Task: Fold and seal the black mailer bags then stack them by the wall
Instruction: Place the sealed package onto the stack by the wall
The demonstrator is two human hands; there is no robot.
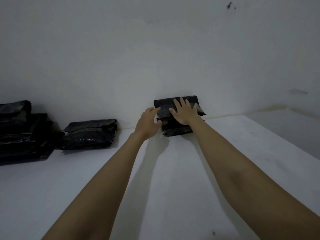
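A small stack of folded, glossy black plastic mailer bags (pixel 178 126) is seen against the pale wall (pixel 155 49), on the white surface (pixel 155 187), and both arms are stretched out to it. The right hand (pixel 185 112) is laid flat on the top bag (pixel 166 105) with its fingers spread and straight, so the bag is pressed down rather than gripped. The left hand (pixel 149 123) is set at the stack's near left corner, fingers loosely bent with the tips touching the top bag's left edge and the thumb by the side of the stack — whether anything is actually pinched there cannot be told in the dim light.

The top bag's long axis is judged to run left to right, along the wall, and it lies directly under the right hand and just right of the left hand. The right hand is therefore the nearer one for pressing the bag flat, while any squaring of the stack would be done from the left edge.

Further left along the wall a second low stack of black bags (pixel 90 134) is seen, and beyond it a taller pile of larger black bags (pixel 24 132) — both well apart from the hands
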